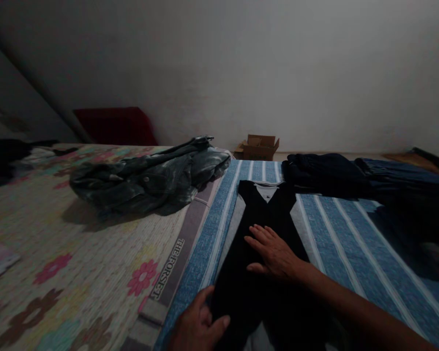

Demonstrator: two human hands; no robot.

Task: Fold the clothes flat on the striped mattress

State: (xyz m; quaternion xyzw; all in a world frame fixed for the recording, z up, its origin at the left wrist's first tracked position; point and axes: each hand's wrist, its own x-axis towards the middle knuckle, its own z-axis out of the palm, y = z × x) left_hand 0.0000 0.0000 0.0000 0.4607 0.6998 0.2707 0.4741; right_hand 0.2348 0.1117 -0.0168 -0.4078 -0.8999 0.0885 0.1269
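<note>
A black sleeveless garment with a grey collar lies flat, lengthwise, on a blue-and-white striped sheet. The right hand rests on its middle, palm down with fingers spread, gripping nothing. The left hand pinches the garment's near left edge between thumb and fingers. Left of the sheet, a grey band reads "THE FOREST", bordering a floral quilt on which a crumpled denim jacket lies. Dark folded clothes sit beyond the garment. An open cardboard box stands by the wall, contents unseen.
</note>
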